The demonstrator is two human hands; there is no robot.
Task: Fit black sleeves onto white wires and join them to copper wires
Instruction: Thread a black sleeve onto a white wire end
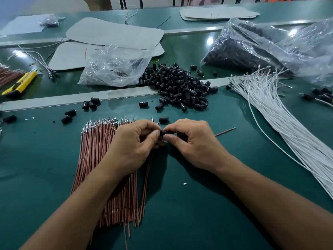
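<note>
My left hand and my right hand meet at the middle of the green table, fingertips pinched together on one small black sleeve. A thin copper wire sticks out to the right from behind my right hand. Under my left hand lies a thick bundle of copper wires with metal terminals at the far end. A heap of black sleeves sits beyond my hands. A long bundle of white wires runs along the right side.
A clear bag full of black parts lies far right, a nearly empty clear bag at centre. A yellow utility knife rests at the left. Grey flat sheets lie behind. Loose sleeves scatter near the metal strip.
</note>
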